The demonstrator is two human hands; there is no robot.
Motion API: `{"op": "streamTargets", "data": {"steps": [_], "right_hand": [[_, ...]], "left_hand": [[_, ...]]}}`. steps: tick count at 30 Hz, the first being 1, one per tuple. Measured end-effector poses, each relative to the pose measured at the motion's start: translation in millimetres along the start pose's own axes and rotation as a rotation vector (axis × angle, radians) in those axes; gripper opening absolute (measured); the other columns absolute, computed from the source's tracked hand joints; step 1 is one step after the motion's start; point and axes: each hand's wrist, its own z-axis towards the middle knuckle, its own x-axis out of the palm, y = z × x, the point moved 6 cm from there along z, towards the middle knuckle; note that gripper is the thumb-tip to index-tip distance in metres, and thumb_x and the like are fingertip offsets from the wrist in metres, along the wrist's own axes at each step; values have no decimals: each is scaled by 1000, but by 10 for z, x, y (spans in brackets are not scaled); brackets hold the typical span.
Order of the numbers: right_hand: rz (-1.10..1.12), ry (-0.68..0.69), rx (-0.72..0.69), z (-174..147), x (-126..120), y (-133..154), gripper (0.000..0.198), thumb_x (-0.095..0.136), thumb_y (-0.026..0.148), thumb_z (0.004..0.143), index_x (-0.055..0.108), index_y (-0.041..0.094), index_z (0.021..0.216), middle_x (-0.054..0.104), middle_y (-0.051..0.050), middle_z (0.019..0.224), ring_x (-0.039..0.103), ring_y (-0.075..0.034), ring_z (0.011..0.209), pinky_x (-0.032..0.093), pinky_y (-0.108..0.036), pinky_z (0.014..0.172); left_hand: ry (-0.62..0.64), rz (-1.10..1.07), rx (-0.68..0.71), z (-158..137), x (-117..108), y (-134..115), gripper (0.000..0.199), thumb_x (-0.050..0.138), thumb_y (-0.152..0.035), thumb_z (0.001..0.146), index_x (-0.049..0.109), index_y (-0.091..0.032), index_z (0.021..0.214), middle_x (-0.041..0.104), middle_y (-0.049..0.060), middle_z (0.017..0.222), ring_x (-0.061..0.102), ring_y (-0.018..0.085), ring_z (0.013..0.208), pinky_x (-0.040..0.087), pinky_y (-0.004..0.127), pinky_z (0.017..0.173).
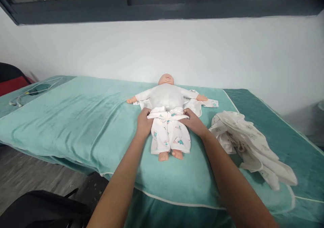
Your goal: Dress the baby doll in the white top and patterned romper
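A baby doll (165, 94) lies on its back, head toward the wall and arms spread wide. White pants (170, 133) with small green prints cover its legs, and its bare feet stick out of the cuffs. At the doll's left-hand side in the picture, my left hand (144, 121) is closed on the rolled waistband. My right hand (193, 121) grips the other end of that waistband, with the thumb on top. Beneath the doll's torso a white printed shirt (196, 106) is spread out, one sleeve reaching right.
A crumpled white cloth garment (243, 140) lies to the right on the green bed cover (76, 120). Thin cords (37, 89) rest at the far left end. A black bag or seat (43, 207) stands at the lower left. The white wall (162, 49) borders the bed's back.
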Motion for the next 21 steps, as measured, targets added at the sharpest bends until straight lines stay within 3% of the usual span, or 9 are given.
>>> {"op": "streamTargets", "data": {"steps": [3,6,9,13,17,21], "right_hand": [[11,-26,14,-103,-2,22,45,73,48,68,48,22,95,55,0,93,52,-19,89,43,-31,79],[80,-75,76,-196,6,24,56,77,48,64,45,22,103,57,0,92,54,-18,82,44,-29,70],[62,-68,98,-280,39,48,41,72,46,68,47,23,91,51,5,74,45,-15,66,36,-26,59],[-42,-159,20,-396,14,117,27,65,37,71,42,23,72,39,7,63,34,-13,63,29,-27,59],[-57,-254,-13,-475,-12,135,24,63,34,70,42,23,70,39,6,63,35,-13,65,30,-27,61],[-39,-259,22,-450,3,111,22,63,33,70,44,23,70,42,6,63,37,-14,65,31,-27,61]], "left_hand": [[11,0,23,-30,-9,-23,12,56,-20,73,45,-21,67,52,-2,75,49,16,74,39,27,68],[20,-8,48,-36,-6,-28,11,54,-18,71,44,-21,66,51,-1,76,50,16,76,40,27,70],[19,-12,58,-32,0,-18,11,53,-18,71,44,-21,65,50,-1,76,49,16,76,40,28,71],[17,-5,63,-27,6,-14,10,54,-19,71,45,-21,65,50,-1,73,49,16,74,39,27,69],[-1,-8,80,-28,-1,-43,10,53,-19,72,46,-21,64,50,-2,71,48,15,72,37,27,67],[-2,-5,38,-23,-5,-44,9,53,-18,70,47,-20,64,51,-2,69,48,15,71,36,27,65]]}}
